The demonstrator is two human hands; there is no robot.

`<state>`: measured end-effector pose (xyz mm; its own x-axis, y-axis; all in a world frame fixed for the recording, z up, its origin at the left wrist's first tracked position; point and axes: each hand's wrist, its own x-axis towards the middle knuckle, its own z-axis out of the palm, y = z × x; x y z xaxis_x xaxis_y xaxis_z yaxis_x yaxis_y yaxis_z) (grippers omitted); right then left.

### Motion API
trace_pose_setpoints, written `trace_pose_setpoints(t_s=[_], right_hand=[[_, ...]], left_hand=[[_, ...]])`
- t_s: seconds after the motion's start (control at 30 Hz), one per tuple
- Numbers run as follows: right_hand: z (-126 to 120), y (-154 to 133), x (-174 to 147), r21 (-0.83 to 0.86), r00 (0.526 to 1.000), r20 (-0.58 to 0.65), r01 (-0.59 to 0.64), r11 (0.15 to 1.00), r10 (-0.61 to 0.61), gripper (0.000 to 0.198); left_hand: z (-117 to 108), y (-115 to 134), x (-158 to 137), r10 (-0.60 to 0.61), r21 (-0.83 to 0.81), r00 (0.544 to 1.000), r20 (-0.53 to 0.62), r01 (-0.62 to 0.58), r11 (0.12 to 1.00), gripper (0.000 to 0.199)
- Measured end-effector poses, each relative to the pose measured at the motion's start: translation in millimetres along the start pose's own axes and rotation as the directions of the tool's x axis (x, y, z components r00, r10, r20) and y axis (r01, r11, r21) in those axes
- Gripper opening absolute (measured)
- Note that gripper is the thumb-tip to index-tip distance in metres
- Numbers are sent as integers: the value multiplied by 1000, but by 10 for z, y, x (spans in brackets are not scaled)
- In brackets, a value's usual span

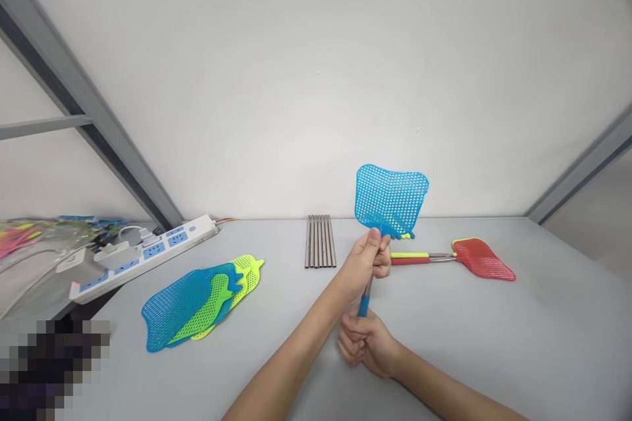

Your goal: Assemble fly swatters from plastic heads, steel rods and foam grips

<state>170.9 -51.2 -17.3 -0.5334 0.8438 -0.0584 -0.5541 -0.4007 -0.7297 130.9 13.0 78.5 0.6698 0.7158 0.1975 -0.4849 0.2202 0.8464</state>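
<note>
A blue fly swatter stands upright in front of me, its mesh head facing the wall. My left hand is closed round the metal rod just under the head, thumb on top. Lower down, my right hand wraps round the blue handle, hiding most of it. Behind my left hand, a red fly swatter lies on the table with a yellow-green one under it, their handles pointing at my hands. More small coloured parts behind the blue head are too covered to make out.
Several metal rods lie side by side near the wall. Loose swatter heads in blue, green and yellow overlap on the left of the table. A power strip with plugs and cables runs along the left edge, beside plastic bags.
</note>
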Motion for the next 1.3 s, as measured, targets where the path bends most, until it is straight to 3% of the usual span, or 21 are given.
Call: trace_pose_setpoints(t_s=[0.6, 0.93, 1.3], right_hand=[[-42, -13, -27, 24, 997, -45, -58, 998, 59, 42], [-35, -42, -29, 58, 993, -11, -113, 992, 114, 45], [-75, 27, -16, 70, 996, 14, -90, 994, 89, 42]], left_hand=[[-73, -19, -148, -8, -56, 993, -120, 1, 998, 28], [-172, -33, -212, -70, -149, 997, -38, 64, 987, 29], [-177, -73, -300, -45, -126, 999, -30, 41, 991, 27]])
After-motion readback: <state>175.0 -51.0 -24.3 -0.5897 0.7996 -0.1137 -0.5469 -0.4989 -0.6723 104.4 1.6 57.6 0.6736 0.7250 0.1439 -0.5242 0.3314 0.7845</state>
